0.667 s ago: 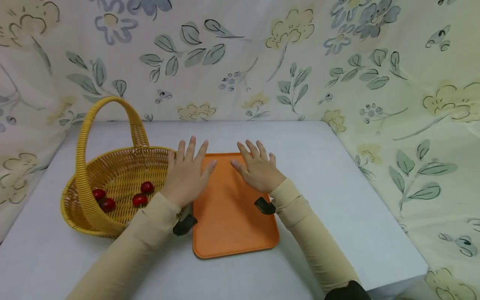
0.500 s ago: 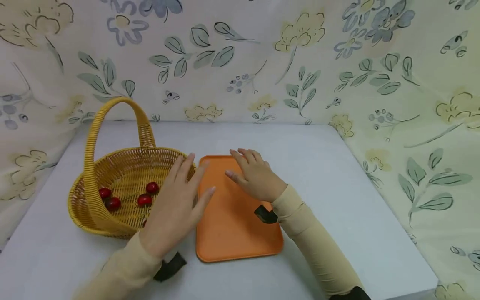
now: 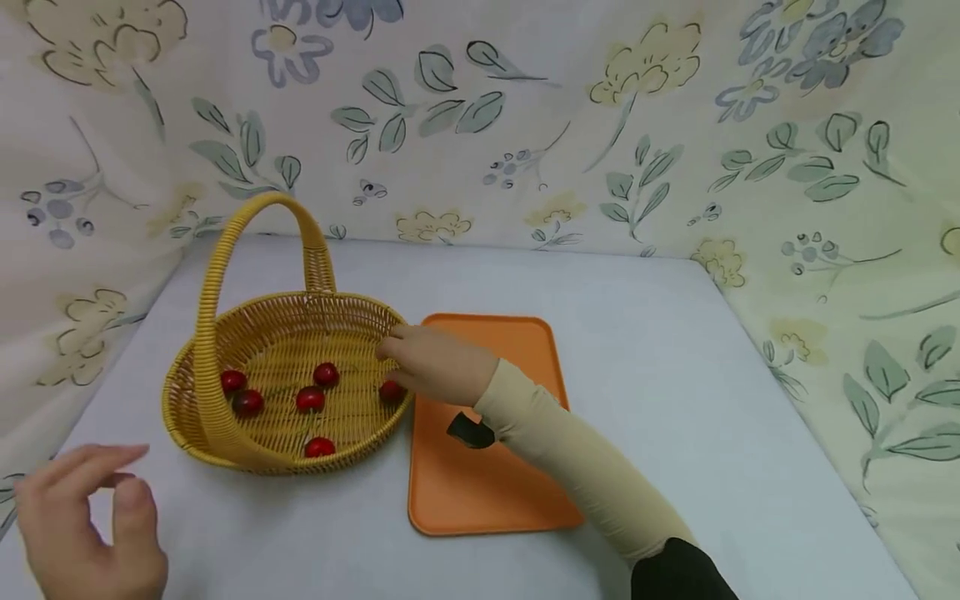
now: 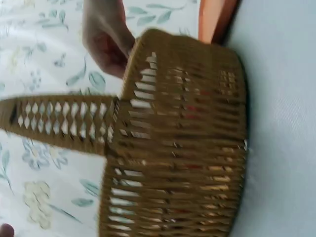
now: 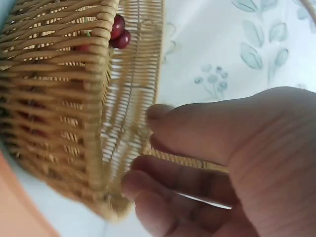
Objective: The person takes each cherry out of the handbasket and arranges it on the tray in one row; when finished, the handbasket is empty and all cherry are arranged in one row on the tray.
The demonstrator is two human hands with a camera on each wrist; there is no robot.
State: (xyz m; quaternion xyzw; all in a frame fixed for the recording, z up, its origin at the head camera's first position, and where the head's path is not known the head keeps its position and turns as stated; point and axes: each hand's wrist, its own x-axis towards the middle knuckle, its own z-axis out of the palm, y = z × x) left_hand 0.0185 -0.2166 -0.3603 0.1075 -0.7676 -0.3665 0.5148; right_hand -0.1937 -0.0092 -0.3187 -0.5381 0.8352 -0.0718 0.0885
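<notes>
Reaches with the right hand [image 3: 438,362], bent and a bit wide, over the right rim of the basket [image 3: 292,333] of cherries [image 3: 311,399] near the left edge of the bench [image 3: 675,400], with the left hand [image 3: 90,525] loosely bent by that edge.

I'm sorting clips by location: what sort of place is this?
Perhaps an indoor tabletop filming corner, though little of the room shows: a floral backdrop rises behind a white table holding a yellow wicker basket of small red fruits and an orange tray.
</notes>
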